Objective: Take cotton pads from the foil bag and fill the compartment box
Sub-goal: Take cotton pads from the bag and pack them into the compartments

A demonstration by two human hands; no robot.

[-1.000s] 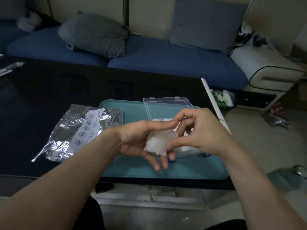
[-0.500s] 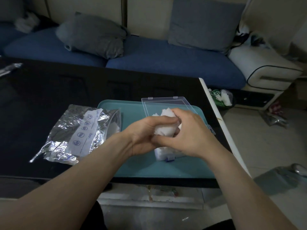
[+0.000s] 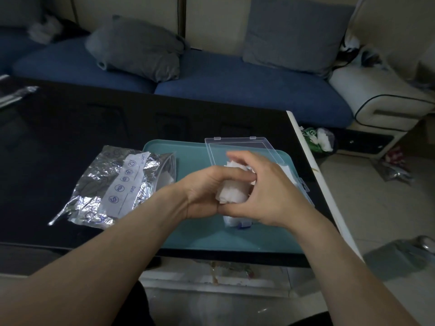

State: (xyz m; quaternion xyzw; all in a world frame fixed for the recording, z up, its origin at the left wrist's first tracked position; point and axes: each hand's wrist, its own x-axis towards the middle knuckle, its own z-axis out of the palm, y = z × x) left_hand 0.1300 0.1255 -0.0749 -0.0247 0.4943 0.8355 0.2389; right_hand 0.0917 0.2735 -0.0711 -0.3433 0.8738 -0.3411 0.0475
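A bunch of white cotton pads (image 3: pixel 234 192) is held between both hands above the clear compartment box (image 3: pixel 303 184), whose lid (image 3: pixel 237 149) stands open at the back. My left hand (image 3: pixel 207 191) curls round the pads from the left. My right hand (image 3: pixel 266 191) covers them from the right, its fingers bent over the top. The box is mostly hidden behind my hands; some white pads show inside it. The crumpled foil bag (image 3: pixel 113 187) lies to the left, its open mouth facing the tray, with a white pad visible inside.
A teal tray (image 3: pixel 188 154) under the box sits on a black glossy table (image 3: pixel 58 128), near its right edge. A blue sofa with grey cushions (image 3: pixel 134 47) stands behind the table. Bags and clutter lie on the floor at the right.
Both hands, with the pads, moved from in front of the box to over it and closed tighter round the bunch. The foil bag has not moved.
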